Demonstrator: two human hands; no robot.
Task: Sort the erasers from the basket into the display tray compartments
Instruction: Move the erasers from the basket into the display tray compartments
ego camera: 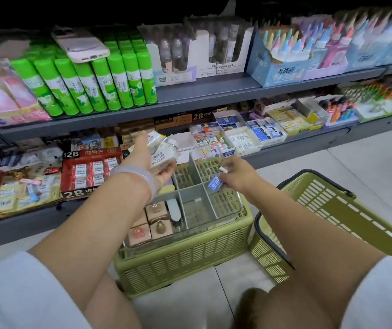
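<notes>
Erasers [163, 151] sit stacked in the left hand [150, 160], fingers curled round them at ten o'clock of the tray [191, 198], while the right hand [236, 173] pinches a blue eraser [215, 183] over the tray's two o'clock compartment; better lowered flat than dropped.

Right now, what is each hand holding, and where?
Left hand cups several white erasers from beneath; right hand pinches a blue eraser by its upper end.
</notes>
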